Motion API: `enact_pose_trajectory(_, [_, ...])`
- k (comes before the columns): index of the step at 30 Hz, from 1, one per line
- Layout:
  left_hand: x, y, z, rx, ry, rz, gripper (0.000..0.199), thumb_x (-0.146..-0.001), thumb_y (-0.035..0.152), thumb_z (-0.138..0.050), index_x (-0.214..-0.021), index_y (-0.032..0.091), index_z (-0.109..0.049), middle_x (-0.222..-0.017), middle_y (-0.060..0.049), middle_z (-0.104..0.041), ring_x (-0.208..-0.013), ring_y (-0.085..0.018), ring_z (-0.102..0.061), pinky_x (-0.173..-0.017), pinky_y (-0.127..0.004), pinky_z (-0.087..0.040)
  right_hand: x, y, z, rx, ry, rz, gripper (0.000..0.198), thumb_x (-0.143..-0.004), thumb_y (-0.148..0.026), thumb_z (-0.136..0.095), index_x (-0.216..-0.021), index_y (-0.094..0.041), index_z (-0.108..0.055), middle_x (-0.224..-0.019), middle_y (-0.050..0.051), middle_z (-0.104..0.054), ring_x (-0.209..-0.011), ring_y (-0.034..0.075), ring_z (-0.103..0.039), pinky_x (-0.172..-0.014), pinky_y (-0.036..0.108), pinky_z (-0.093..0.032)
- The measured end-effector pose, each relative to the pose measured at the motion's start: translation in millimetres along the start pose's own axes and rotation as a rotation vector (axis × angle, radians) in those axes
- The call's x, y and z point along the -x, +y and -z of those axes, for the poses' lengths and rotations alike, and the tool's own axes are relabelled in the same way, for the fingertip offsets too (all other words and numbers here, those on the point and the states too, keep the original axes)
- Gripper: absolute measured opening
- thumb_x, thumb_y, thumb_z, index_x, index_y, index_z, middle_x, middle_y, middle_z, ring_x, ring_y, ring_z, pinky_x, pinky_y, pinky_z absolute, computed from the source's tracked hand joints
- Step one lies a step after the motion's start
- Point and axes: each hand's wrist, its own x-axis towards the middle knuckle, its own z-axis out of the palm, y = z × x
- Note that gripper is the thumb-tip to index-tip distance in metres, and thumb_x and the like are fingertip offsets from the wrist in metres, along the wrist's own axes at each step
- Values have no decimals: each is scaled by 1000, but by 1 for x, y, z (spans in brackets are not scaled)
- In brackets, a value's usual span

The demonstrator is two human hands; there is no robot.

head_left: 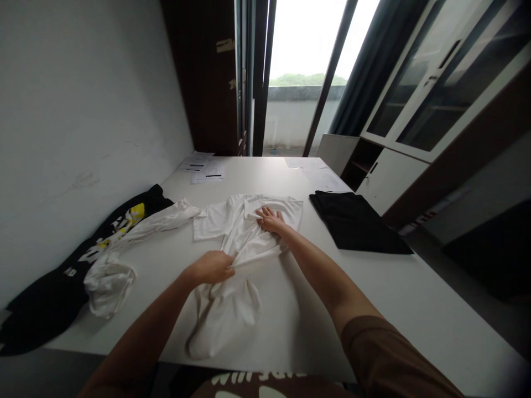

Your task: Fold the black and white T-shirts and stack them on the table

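Note:
A white short-sleeved T-shirt [232, 320] lies rumpled on the white table in front of me, its collar end away from me and its hem near the front edge. My left hand [213, 267] is closed on a gathered fold at the shirt's left side, about halfway down. Higher up, my right hand [270, 220] lies on the chest just below the collar, fingers spread against the fabric. Folds run slantwise between the two hands. The lower part of the shirt is bunched.
Left, against the wall, lie a black garment [53, 304] with yellow and white print and a crumpled white garment [110, 282]. Folded black cloth [357, 221] rests on the right. Papers with pens [207, 168] and more sheets [319, 174] are at the table's [257, 171] far end.

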Motion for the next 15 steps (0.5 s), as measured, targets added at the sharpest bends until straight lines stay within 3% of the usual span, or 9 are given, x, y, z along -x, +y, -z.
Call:
enact_pose_trajectory(2, [5,-13,13,105,86,21,20,-92,26,-47,-79,20,-62,-80,-4,-68,-78,-20,-63,-68,-27,-40,-6,-2,1,-8,9,-28,59,-106,-48,-31,-163,-32,-29,-172,7,-12,-159,29,-8,-121,67,-8])
enact_pose_trajectory(4, [10,-18,23,245,127,-55,26,-97,28,-43,-77,20,-59,-73,0,-61,-72,-16,-57,-66,-25,-38,-12,-3,2,-11,16,-48,60,-106,-49,-31,-163,-32,-28,-172,7,-13,-158,30,-9,-121,67,-9])
enact_pose_trajectory(7, [14,-10,27,442,42,-276,36,-101,41,-44,-75,19,-55,-68,4,-52,-66,-13,-50,-64,-24,-36,-19,-5,3,-5,27,-56,60,-106,-49,-30,-163,-30,-27,-172,8,-14,-158,31,-11,-121,66,-11])
enact_pose_trajectory(9, [14,4,22,555,-53,-410,35,-101,48,-48,-83,19,-58,-69,4,-52,-66,-13,-49,-63,-24,-37,-22,-6,4,1,35,-56,59,-106,-47,-30,-163,-30,-29,-172,9,-15,-158,31,-11,-121,66,-12])
enact_pose_trajectory(11, [14,19,14,709,-222,-529,34,-99,52,-52,-107,20,-62,-76,2,-59,-68,-15,-54,-63,-24,-42,-24,-7,6,-15,45,-48,58,-106,-45,-33,-162,-30,-32,-172,9,-16,-158,31,-12,-121,66,-12])
enact_pose_trajectory(13, [12,34,6,880,-455,-649,52,-97,54,-57,-136,21,-55,-96,-3,-68,-80,-19,-64,-67,-26,-49,-24,-7,10,-117,77,-37,54,-105,-44,-36,-157,-29,-41,-170,9,-23,-157,31,-16,-121,66,-11])
enact_pose_trajectory(15, [8,44,-3,970,-605,-747,62,-97,52,-58,-151,23,-46,-124,-7,-67,-103,-23,-68,-79,-29,-54,-22,-6,17,-335,146,-55,50,-105,-47,-39,-146,-24,-56,-161,11,-42,-153,31,-29,-122,63,-15])
